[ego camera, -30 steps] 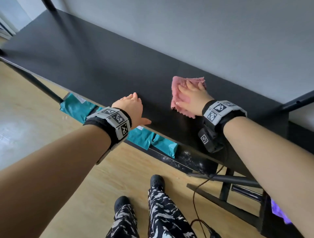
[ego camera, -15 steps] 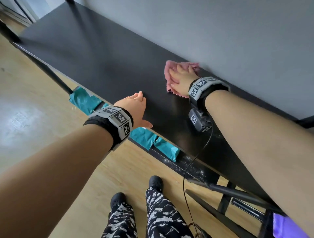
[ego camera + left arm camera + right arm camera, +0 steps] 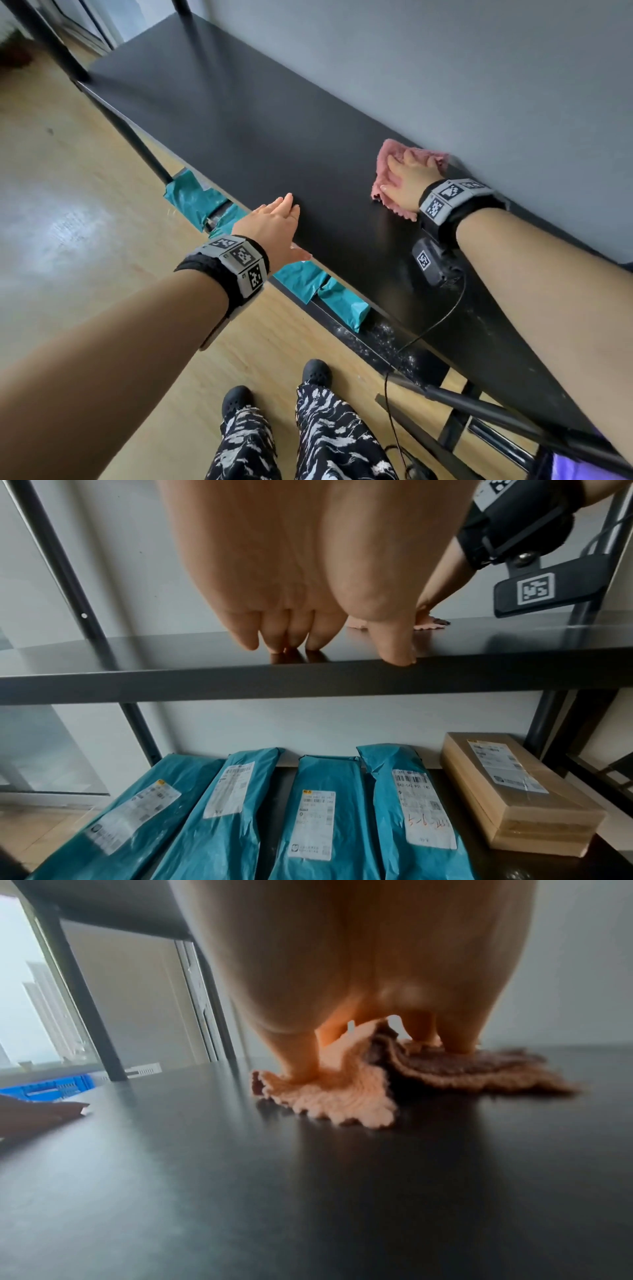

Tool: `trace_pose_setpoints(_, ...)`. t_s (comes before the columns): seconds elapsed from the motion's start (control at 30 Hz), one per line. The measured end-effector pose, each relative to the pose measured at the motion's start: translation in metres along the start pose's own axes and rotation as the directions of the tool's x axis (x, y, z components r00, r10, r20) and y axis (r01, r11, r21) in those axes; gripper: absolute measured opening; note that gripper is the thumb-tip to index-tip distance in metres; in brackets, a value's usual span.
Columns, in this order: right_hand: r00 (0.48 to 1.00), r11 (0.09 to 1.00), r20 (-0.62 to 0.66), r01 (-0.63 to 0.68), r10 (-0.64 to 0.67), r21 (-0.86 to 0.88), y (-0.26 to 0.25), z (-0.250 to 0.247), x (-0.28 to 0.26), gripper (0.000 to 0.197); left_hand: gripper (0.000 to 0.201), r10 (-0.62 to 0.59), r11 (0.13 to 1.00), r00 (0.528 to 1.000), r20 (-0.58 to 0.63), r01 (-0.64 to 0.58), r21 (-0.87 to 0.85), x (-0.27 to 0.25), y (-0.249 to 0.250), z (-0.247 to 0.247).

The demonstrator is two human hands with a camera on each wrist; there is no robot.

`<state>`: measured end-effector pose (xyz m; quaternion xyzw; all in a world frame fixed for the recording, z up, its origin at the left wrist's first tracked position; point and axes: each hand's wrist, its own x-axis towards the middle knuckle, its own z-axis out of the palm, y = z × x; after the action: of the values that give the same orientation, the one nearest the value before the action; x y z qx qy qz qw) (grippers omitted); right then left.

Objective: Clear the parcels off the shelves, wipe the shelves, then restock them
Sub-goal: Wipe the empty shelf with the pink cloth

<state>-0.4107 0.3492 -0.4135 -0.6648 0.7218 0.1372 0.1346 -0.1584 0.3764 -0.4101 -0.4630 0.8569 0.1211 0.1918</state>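
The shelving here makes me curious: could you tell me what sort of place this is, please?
Probably a parcel storeroom or pickup point. A black metal shelf stands against a grey wall; the shelf below holds teal mailers and a cardboard box, all with shipping labels. The right hand presses a pink cloth on the shelf.

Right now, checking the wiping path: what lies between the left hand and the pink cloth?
Only bare black shelf between left hand and pink cloth, per the head view.

Bare forearms; each wrist wears a black strap (image 3: 219,274) with grey square-coded tags; black-and-white patterned trousers (image 3: 329,438); black clogs (image 3: 317,371).
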Motion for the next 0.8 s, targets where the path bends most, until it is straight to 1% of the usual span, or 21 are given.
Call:
trace_pose_setpoints(0.03,0.999,0.999,-0.017,0.033,-0.032,0.023,-0.012,-0.002,0.002,0.051,0.089,-0.001,1.000,1.000,-0.011,0.001,-0.011,-0.004,-0.003,0.002)
trace_pose_setpoints(0.1,0.997,0.997,-0.020,0.075,-0.075,0.029,-0.036,-0.005,0.010,0.053,0.085,-0.023,0.998,0.999,-0.030,0.022,-0.052,-0.010,-0.010,0.005)
trace_pose_setpoints(0.2,0.992,0.993,0.042,0.121,-0.121,-0.004,-0.068,-0.006,0.029,0.055,0.079,-0.109,0.986,0.993,-0.044,0.102,-0.128,-0.021,-0.025,0.006)
trace_pose_setpoints(0.27,0.986,0.989,0.082,0.148,-0.147,0.000,-0.090,-0.007,0.040,0.061,0.074,-0.165,0.974,0.985,-0.046,0.155,-0.165,-0.029,-0.038,0.004)
trace_pose_setpoints(0.37,0.979,0.982,0.082,0.187,-0.188,0.021,-0.123,-0.010,0.054,0.063,0.065,-0.222,0.958,0.974,-0.050,0.208,-0.199,-0.043,-0.057,0.005)
trace_pose_setpoints(0.47,0.964,0.968,0.084,0.251,-0.251,0.013,-0.164,-0.017,0.058,0.063,0.064,-0.260,0.945,0.965,-0.045,0.244,-0.218,-0.054,-0.073,0.011)
trace_pose_setpoints(0.57,0.937,0.939,0.077,0.343,-0.341,-0.004,-0.204,-0.016,0.052,0.062,0.065,-0.267,0.939,0.963,-0.027,0.254,-0.230,-0.059,-0.083,0.016)
trace_pose_setpoints(0.63,0.926,0.928,0.068,0.372,-0.371,-0.004,-0.216,-0.007,0.044,0.062,0.063,-0.258,0.941,0.966,-0.024,0.246,-0.231,-0.060,-0.087,0.017)
trace_pose_setpoints(0.67,0.923,0.923,0.043,0.384,-0.383,-0.008,-0.215,-0.003,0.036,0.061,0.062,-0.248,0.944,0.968,-0.027,0.236,-0.231,-0.058,-0.089,0.016)
trace_pose_setpoints(0.73,0.921,0.921,0.000,0.391,-0.391,0.002,-0.204,0.007,0.017,0.059,0.061,-0.222,0.949,0.975,-0.031,0.208,-0.235,-0.054,-0.090,0.012)
trace_pose_setpoints(0.8,0.935,0.935,-0.026,0.354,-0.353,0.036,-0.189,0.017,-0.007,0.058,0.061,-0.180,0.958,0.983,-0.032,0.168,-0.233,-0.049,-0.087,0.008)
